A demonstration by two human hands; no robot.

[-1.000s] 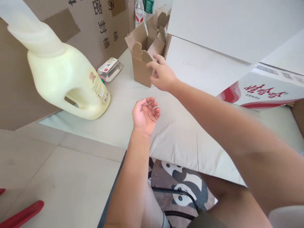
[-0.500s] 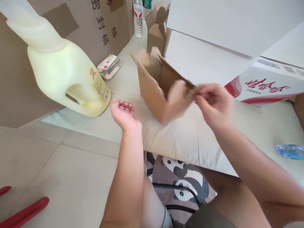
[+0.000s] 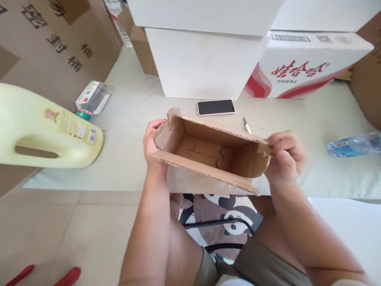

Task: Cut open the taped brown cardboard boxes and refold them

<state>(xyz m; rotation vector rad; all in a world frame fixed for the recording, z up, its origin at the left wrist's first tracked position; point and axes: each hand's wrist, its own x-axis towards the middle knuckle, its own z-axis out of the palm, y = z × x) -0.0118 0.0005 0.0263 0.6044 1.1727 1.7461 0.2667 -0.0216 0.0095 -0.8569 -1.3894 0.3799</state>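
Above the near edge of the cloth-covered surface (image 3: 125, 171), the left hand (image 3: 152, 140) is clasping one end of the cardboard carton (image 3: 214, 141) and the right hand (image 3: 285, 158) is pinching the other, seemingly keeping its mouth upward; only interlocking bottom flaps (image 3: 204, 154) are showing inside. Near the left edge, a yellow jug (image 3: 65, 139) is hiding its fill; farther back, a phone (image 3: 216, 107) is lying.

A pale, cloth-covered surface (image 3: 125, 99) carries a dark-screened phone (image 3: 216, 107), lying flat, with a slim pen-like object (image 3: 247, 126) near it. A bluish bottle (image 3: 354, 146) lies at the right, a green-capped bottle (image 3: 97, 97) and a yellow jug (image 3: 67, 137) at the left, and a red-lettered white box (image 3: 297, 85) behind.
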